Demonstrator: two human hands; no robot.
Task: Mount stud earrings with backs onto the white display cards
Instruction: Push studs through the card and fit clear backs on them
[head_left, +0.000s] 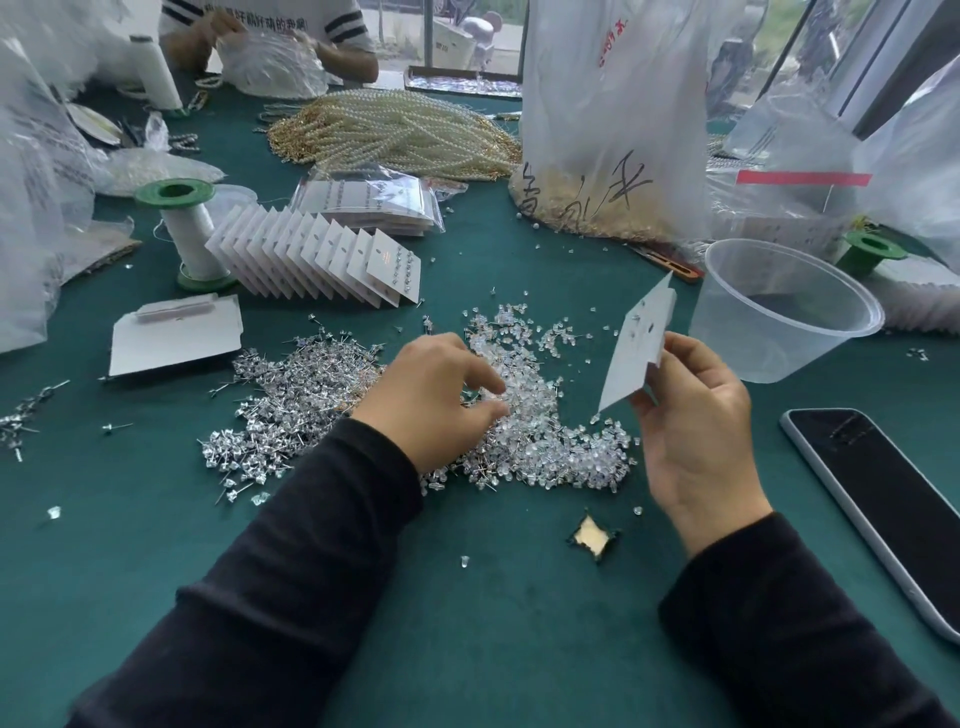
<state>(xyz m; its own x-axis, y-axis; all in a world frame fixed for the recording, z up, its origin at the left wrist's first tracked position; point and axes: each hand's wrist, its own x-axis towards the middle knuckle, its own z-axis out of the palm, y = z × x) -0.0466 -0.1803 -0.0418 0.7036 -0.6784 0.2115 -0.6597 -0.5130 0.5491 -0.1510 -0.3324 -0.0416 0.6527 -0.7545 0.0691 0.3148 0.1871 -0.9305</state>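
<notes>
Left hand (436, 395): down on the backs (540, 431), fingers curled with the tips in the heap. I cannot tell whether it pinches one.
Right hand (696, 431): grasps the card (636, 353) by its lower part between thumb and fingers.
Card: held up and tilted above the table (467, 597), just right of the backs. Small holes show in it, but whether any stud sits in them is too small to tell.
Studs (296, 400): a loose heap left of the left hand, touching the backs where the heaps meet.
Risk, wrong pick: the heaps mingle at the join, so the fingertips may lift two backs or catch a stud.
Risk, drop: the backs are tiny and clear, and one slipping from the pinch would likely be lost in the scatter on the cloth.
Risk, bent card: the grip is at one end only, so pressing a back on could flex or crease the card.
Risk, prick: stud posts point every way near the fingers.
Risk, scatter: a sleeve dragging across either heap would probably push pieces toward the cup (779, 312) or phone (883, 504).
</notes>
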